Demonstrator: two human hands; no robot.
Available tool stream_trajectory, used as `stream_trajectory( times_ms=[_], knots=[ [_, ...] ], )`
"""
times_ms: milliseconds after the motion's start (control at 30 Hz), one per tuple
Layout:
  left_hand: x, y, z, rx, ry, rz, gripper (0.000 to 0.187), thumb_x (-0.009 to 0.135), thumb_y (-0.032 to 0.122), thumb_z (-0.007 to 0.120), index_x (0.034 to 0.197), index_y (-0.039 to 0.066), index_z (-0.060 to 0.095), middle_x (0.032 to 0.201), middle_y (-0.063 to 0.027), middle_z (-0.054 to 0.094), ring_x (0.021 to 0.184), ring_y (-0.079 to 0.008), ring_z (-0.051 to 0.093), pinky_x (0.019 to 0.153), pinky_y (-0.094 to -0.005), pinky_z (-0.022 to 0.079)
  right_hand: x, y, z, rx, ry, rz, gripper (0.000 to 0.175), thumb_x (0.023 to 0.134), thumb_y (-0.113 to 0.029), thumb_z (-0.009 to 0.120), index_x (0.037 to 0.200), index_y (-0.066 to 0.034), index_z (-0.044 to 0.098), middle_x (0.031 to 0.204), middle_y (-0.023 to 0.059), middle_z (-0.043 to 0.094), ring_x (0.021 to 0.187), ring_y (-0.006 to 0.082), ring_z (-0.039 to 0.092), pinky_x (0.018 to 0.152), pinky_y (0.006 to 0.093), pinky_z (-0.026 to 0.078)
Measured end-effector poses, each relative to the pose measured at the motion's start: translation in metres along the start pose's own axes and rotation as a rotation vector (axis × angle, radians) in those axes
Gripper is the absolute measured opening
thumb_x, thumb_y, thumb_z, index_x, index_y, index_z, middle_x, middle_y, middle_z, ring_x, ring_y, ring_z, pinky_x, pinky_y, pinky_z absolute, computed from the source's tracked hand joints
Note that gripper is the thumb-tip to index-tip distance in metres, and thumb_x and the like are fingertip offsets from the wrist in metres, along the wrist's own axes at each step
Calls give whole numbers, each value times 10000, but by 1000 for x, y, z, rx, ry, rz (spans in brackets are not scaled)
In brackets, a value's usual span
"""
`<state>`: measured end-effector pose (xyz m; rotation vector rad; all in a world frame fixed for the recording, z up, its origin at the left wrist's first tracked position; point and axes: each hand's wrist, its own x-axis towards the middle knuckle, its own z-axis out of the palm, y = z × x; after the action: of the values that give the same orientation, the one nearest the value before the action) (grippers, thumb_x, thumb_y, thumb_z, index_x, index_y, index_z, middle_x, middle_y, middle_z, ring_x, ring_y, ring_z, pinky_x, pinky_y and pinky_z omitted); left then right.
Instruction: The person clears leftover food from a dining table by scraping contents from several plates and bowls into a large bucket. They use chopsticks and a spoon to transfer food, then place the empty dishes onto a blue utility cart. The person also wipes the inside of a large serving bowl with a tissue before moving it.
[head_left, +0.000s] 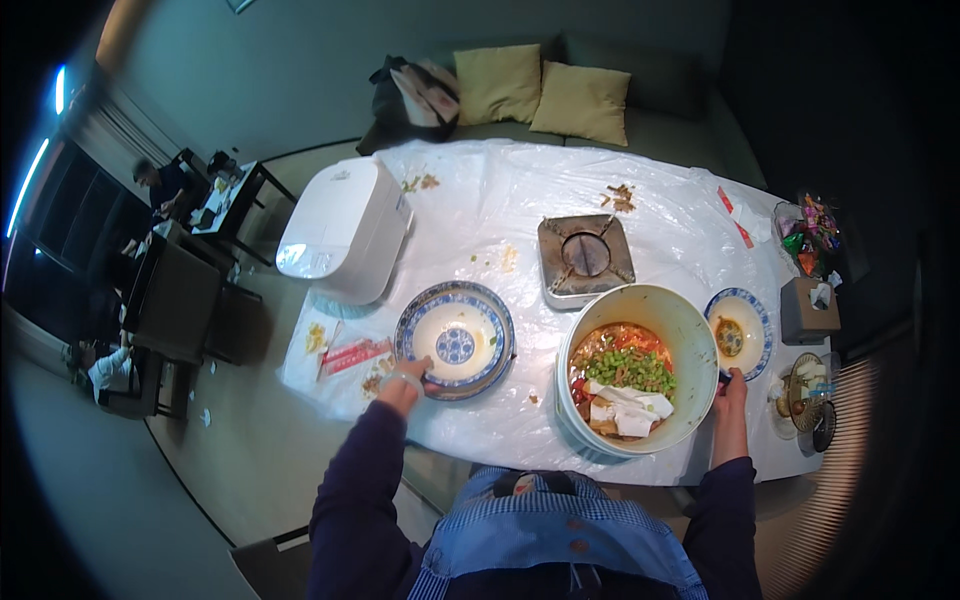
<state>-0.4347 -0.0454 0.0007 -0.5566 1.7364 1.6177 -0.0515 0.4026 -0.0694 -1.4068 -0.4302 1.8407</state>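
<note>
At the table's near left, my left hand (406, 384) grips the rim of a blue-and-white patterned bowl (456, 319). That bowl is stacked on other dishes of a similar pattern, and my thumb lies over the rim. To the right, my right hand (731, 391) holds the near rim of another blue-and-white bowl (752, 334), which has brown oily residue in it. Between my hands stands a large white plastic bucket (694, 379). Red oily food waste (622, 367), chopped green pieces and crumpled white tissues lie inside it. The bucket partly hides what is under my right hand.
A portable gas stove (586, 259) sits behind the bucket. A white rice cooker (349, 225) occupies the left side. Food scraps (619, 198) dot the plastic table cover (480, 195). A tissue box (810, 311) and glass dishes (806, 390) line the right edge. People sit far left.
</note>
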Motion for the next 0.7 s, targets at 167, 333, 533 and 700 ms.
stream_trajectory(
  times_ms=[167,333,533,700],
  knots=[
    [29,-3,-10,120,21,-61,337,783,174,549,1043,-16,450,939,-137,550,733,-271,578,501,-348,529,-45,-40,14,-55,-78,-179,292,760,-109,472,1026,2,429,878,132,544,663,224,569,501,262,497],
    [27,10,-16,73,-247,-112,329,835,188,460,1092,-12,414,982,-179,527,808,-305,567,635,-384,533,-131,-63,56,-71,-284,-411,339,753,-87,490,1068,-4,396,875,111,540,733,222,550,607,281,476],
    [3,32,-21,92,-417,-99,291,845,135,418,1070,-48,401,990,-206,511,808,-320,565,651,-392,534,-241,-43,128,-99,-439,-252,334,762,-119,521,1068,-27,424,963,99,536,798,189,549,650,286,481],
    [-2,41,-29,62,-522,-114,250,844,123,415,1039,-34,424,979,-187,519,850,-323,550,666,-381,527,-302,19,175,-69,-679,-83,357,799,-158,482,1118,-18,407,990,105,544,836,202,563,661,312,504]
  ],
)
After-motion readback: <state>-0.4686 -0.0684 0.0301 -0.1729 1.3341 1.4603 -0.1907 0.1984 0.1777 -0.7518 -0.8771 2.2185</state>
